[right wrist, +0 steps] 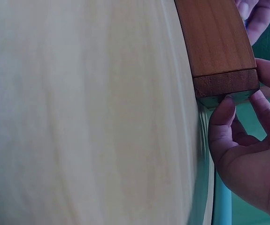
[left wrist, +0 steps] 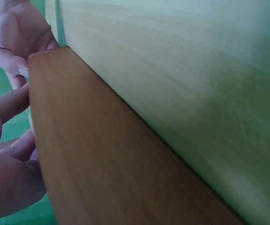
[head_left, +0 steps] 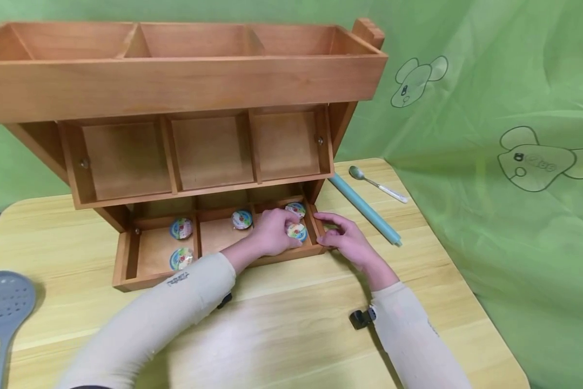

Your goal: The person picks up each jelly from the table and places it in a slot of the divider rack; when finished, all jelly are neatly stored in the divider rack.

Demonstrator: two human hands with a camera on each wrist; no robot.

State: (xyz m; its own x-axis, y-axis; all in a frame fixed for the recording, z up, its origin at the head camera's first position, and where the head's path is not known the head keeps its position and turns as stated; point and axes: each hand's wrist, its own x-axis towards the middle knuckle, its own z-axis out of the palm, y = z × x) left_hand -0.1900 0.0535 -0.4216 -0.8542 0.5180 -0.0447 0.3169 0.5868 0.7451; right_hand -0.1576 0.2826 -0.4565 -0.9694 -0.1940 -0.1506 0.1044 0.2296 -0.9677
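Note:
My left hand reaches into the right compartment of the bottom tray of a wooden rack. Its thumb and fingers pinch a small round cup with a printed lid. Just behind that one sits another lidded cup. At the tray's right end my right hand grips the end wall, thumb against its outer face. Single cups stand in the middle and, as a pair, in the left compartment. The left wrist view shows the front board hiding most of the pinched cup.
Above the bottom tray, the rack has a tilted middle tray and an overhanging top tray. A blue-green rod and a spoon lie to the right. A grey slotted turner lies at the left of the table.

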